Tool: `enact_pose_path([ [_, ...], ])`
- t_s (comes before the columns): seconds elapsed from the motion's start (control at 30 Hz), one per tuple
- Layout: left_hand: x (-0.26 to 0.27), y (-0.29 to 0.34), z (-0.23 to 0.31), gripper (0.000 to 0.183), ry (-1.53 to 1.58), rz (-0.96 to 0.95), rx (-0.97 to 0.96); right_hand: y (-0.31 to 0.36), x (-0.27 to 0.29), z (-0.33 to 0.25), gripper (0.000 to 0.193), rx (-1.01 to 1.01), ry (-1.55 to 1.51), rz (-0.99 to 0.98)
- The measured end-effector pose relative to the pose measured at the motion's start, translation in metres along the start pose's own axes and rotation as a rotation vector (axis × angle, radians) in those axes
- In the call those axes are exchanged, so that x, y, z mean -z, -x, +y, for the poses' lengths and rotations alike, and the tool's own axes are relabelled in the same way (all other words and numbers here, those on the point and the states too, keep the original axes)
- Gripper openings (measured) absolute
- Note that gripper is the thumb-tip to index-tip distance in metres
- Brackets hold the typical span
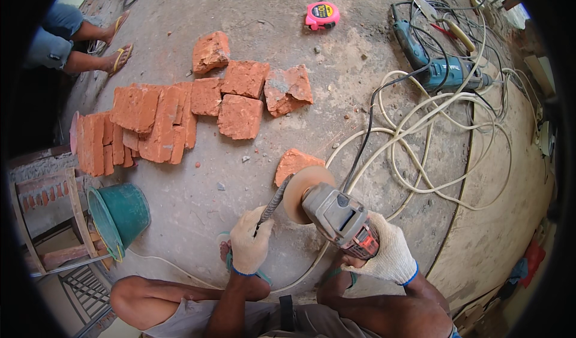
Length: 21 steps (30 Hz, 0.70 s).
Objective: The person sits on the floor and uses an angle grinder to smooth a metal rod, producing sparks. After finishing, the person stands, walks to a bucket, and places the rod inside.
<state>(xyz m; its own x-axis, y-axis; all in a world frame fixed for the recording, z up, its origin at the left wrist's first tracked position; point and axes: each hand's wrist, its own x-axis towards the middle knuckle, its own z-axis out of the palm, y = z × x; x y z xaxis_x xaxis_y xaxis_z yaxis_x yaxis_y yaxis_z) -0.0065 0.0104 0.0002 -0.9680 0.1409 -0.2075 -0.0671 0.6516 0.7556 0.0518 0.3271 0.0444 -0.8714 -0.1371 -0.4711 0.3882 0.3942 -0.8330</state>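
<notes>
My left hand (249, 242), in a pale knitted work glove, is closed around a short ribbed steel bar (273, 205) that slants up and away. In the same kind of glove, my right hand (390, 253) grips the body of a grey and red angle grinder (339, 215). The grinder's brownish round disc (305, 193) lies close against the bar's far end; whether they touch I cannot tell. A broken brick piece (297, 162) sits on the ground just beyond the disc, partly hidden by it.
Several orange bricks (159, 122) are stacked at the left, above a green bucket (129, 215) lying on its side. A pink tape measure (322, 15) lies far off. Coiled pale cable (414, 134) and a teal power drill (444, 71) occupy the right. Another person's sandalled feet (120, 59) stand far left.
</notes>
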Motion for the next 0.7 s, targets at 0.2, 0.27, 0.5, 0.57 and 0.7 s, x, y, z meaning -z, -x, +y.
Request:
enact_pose_path([
  [0.2, 0.0002, 0.001, -0.0001, 0.028, 0.007, -0.018, 0.011, -0.0015, -0.0018, 0.0027, 0.095, 0.024, 0.009, 0.026],
  [0.27, -0.0001, 0.0009, -0.0004, 0.028, 0.01, -0.013, 0.004, -0.0022, -0.0015, 0.0025, 0.095, 0.028, 0.002, 0.025],
  [0.5, -0.0011, 0.0008, -0.0008, 0.029, 0.019, -0.015, 0.015, -0.0014, -0.0005, -0.0007, 0.094, -0.013, -0.01, 0.012],
  [0.57, -0.0007, 0.0007, -0.0003, 0.028, 0.018, -0.017, 0.018, -0.0029, -0.0005, 0.0, 0.093, 0.002, -0.023, 0.028],
  [0.7, 0.0006, 0.001, 0.0014, 0.028, -0.002, -0.014, 0.034, -0.0024, 0.0017, -0.001, 0.093, 0.019, 0.022, 0.026],
])
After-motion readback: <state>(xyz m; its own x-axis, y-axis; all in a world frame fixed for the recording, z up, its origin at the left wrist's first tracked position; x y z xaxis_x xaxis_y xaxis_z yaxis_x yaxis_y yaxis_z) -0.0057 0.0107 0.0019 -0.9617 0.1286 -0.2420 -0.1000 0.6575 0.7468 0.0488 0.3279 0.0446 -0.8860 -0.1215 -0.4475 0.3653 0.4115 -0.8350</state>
